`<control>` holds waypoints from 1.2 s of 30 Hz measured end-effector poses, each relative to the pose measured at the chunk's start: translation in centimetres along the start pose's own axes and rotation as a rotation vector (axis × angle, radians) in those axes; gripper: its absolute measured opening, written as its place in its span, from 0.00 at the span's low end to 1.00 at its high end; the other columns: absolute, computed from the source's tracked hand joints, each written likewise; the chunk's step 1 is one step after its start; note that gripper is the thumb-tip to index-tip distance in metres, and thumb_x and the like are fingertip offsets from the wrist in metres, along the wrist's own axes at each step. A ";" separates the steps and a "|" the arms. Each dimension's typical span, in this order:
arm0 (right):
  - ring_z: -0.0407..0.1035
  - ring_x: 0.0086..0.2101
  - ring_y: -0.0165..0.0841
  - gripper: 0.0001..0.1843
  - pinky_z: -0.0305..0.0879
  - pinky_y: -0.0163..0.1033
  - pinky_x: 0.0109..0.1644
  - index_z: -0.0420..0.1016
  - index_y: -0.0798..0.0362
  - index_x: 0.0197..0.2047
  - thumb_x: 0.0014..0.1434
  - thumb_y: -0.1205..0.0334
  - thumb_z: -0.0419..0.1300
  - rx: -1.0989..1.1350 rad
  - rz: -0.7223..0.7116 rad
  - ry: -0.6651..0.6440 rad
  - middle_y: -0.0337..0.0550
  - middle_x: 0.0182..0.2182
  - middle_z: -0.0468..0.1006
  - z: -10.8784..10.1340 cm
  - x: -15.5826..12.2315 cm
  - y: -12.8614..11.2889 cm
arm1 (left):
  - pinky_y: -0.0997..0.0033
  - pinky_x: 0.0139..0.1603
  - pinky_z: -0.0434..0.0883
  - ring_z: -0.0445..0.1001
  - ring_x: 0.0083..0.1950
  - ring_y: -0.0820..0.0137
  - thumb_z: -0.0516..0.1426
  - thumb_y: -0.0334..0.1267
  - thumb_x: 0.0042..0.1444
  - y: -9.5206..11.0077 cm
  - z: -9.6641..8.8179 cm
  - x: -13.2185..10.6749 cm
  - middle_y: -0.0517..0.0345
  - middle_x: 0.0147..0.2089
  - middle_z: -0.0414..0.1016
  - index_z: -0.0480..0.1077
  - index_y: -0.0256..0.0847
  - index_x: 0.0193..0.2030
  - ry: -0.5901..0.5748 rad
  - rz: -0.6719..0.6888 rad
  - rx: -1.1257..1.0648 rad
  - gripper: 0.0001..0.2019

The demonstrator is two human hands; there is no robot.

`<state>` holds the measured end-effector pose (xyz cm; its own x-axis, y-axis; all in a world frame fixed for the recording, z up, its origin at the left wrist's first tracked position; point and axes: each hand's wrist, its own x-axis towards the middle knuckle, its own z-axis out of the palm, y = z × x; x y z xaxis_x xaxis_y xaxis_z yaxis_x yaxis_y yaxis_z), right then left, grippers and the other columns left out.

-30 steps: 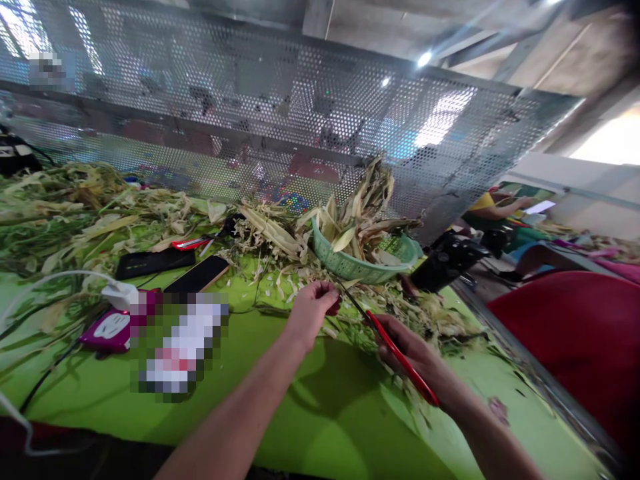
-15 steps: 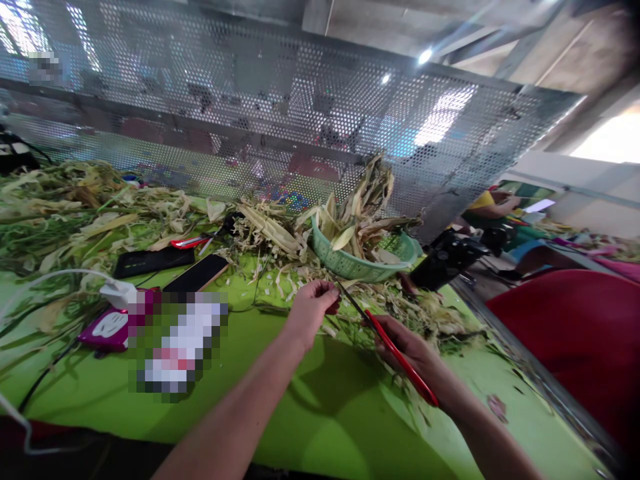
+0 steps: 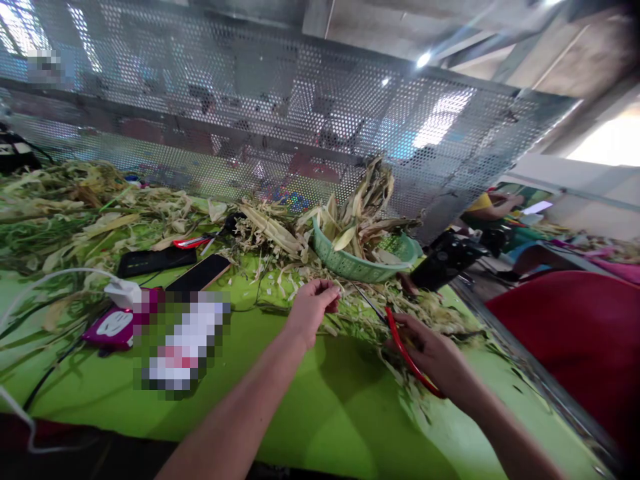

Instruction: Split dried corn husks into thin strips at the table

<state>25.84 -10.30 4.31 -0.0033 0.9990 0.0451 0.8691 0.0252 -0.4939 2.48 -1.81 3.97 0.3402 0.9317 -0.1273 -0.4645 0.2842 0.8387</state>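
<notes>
My right hand grips a pair of scissors by long red handles, with the blades pointing up and left. Their tips lie a little to the right of my left hand, apart from it. My left hand is closed in a pinch, thumb against fingers; a small pale bit shows at the fingertips, too small to name. Just beyond both hands stands a green plastic basket with dried corn husks sticking out of it. Shredded husk scraps lie around and under the scissors.
A black phone, a purple power strip with a white charger, and a red-handled cutter are at left. Dried husks heap behind. A perforated metal screen borders the green table. A red chair stands right.
My right hand has drawn the scissors slightly right, away from my left hand, and the handles have turned a little. My left hand stays nearly in place, still pinched.
</notes>
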 end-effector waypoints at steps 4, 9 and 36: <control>0.73 0.44 0.51 0.26 0.68 0.53 0.45 0.70 0.41 0.58 0.56 0.50 0.58 -0.260 -0.006 -0.049 0.47 0.51 0.77 -2.4 -0.6 3.0 | 0.73 0.32 0.64 0.63 0.27 0.77 0.63 0.39 0.47 0.1 0.0 -0.1 0.60 0.27 0.68 0.70 0.37 0.28 0.006 0.020 0.020 0.08; 0.73 0.44 0.49 0.18 0.66 0.51 0.47 0.78 0.43 0.48 0.61 0.47 0.54 -0.332 -0.061 0.077 0.47 0.47 0.78 -4.3 -0.5 -0.5 | 0.74 0.31 0.62 0.62 0.27 0.77 0.62 0.39 0.47 0.1 0.1 0.0 0.60 0.27 0.67 0.70 0.37 0.28 -0.007 0.042 0.091 0.07; 0.74 0.33 0.34 0.08 0.68 0.39 0.40 0.80 0.52 0.38 0.56 0.59 0.62 0.430 -0.224 0.397 0.41 0.33 0.82 3.8 6.3 -8.6 | 0.74 0.36 0.61 0.64 0.33 0.76 0.60 0.41 0.52 -0.5 -0.9 0.9 0.60 0.31 0.68 0.69 0.36 0.34 -0.015 0.241 0.286 0.10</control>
<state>16.44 -4.05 5.56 0.0935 0.8794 0.4669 0.5914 0.3282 -0.7366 2.29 -0.91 2.96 0.2623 0.9600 0.0980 -0.2859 -0.0197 0.9580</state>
